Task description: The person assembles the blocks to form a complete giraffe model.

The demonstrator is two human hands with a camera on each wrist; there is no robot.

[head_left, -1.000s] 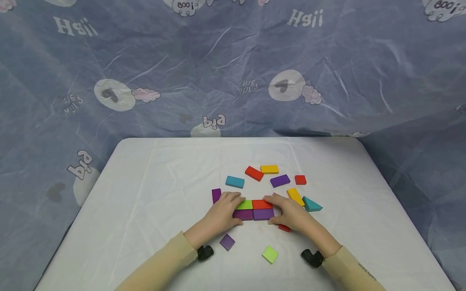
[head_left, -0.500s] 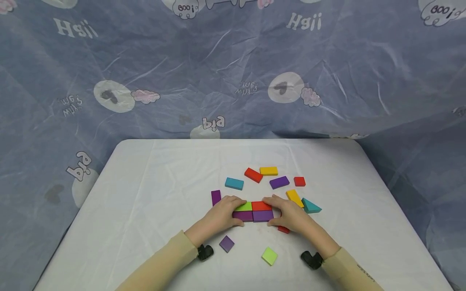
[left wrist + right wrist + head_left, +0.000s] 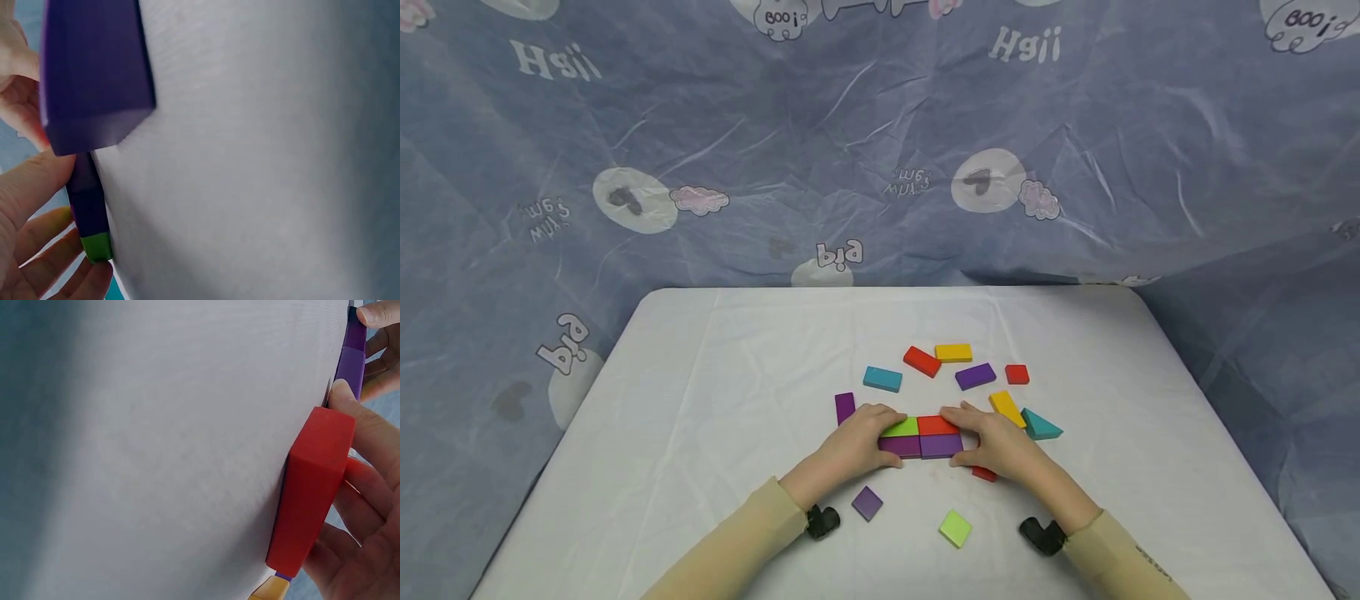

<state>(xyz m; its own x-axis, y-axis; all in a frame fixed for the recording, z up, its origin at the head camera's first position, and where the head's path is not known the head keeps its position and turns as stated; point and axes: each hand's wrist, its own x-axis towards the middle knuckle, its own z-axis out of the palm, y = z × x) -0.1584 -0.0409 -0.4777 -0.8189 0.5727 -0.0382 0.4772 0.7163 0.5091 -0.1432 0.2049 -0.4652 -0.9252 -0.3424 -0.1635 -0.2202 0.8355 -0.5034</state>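
Four-sided blocks lie flush in two rows between my hands in the head view: a green block (image 3: 904,427) and a red block (image 3: 937,426) behind, a dark purple block (image 3: 901,447) and a violet block (image 3: 942,447) in front. My left hand (image 3: 856,440) pinches the left end of this group, thumb at the front and fingers behind. From the right, my right hand (image 3: 1000,442) grips the other end the same way. In the left wrist view, the left thumb (image 3: 37,181) touches a purple side. Fingers partly hide the outer ends.
Partly under the right hand lies another red block (image 3: 984,474). Nearer me are a purple square (image 3: 867,503) and a lime square (image 3: 955,528). Behind are a blue block (image 3: 882,379), a yellow block (image 3: 953,353), a teal triangle (image 3: 1041,424) and several others on the white table (image 3: 737,375).
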